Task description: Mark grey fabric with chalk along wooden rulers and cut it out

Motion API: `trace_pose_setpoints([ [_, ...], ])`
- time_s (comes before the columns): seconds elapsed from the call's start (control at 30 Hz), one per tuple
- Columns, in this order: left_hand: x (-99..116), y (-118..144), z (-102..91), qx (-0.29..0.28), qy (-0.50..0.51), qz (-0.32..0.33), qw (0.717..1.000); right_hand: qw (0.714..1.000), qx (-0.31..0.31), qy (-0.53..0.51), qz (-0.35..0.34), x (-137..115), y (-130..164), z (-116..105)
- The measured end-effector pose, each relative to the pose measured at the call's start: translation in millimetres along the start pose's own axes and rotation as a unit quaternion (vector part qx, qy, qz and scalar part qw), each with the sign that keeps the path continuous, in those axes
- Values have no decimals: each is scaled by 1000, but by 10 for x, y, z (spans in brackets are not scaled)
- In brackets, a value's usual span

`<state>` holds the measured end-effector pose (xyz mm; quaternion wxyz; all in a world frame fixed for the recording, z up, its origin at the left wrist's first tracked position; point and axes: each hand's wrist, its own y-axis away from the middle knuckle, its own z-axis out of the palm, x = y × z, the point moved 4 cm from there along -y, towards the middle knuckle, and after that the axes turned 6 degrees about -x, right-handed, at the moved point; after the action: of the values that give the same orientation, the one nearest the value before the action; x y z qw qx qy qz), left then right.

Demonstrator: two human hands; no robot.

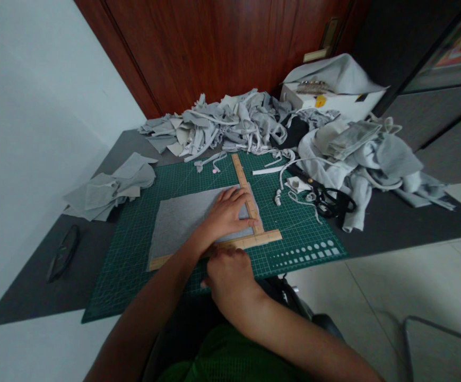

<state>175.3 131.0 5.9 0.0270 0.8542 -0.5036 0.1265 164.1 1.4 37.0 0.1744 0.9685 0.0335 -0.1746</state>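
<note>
Green cutting mat (135, 249) bears grey fabric (182, 220) under both hands (226, 215).

Looks like home sewing corner: green cutting mat (135, 254) lying on dark table (35, 281), grey fabric scraps (222, 124) piling up, scissors (333, 202) sitting nearby, wooden door (214, 48) standing behind, tiled floor (393, 286) showing.

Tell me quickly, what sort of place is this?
Probably a home sewing or fabric-cutting corner: a green cutting mat with a wooden T-square on grey felt, and heaps of grey fabric offcuts before a wooden door.
</note>
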Motion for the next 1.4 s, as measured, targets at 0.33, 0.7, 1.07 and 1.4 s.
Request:
trace_pose_setpoints([
  [0.33, -18, 4, 15, -24, -28, 15, 999, 1000, 7, -1, 1, -1, 4, 12],
  [0.7, -58, 1, 43, -30, -3, -6, 1000, 1000, 11, 0, -3, 2, 13, 3],
  [1.07, -54, 45, 62, -76, 2, -9, 997, 1000, 8, 10, -4, -10, 26, 12],
  [1.4, -68, 49, 93, -91, -11, -11, 996, 1000, 6, -13, 7, -15, 17, 51],
])
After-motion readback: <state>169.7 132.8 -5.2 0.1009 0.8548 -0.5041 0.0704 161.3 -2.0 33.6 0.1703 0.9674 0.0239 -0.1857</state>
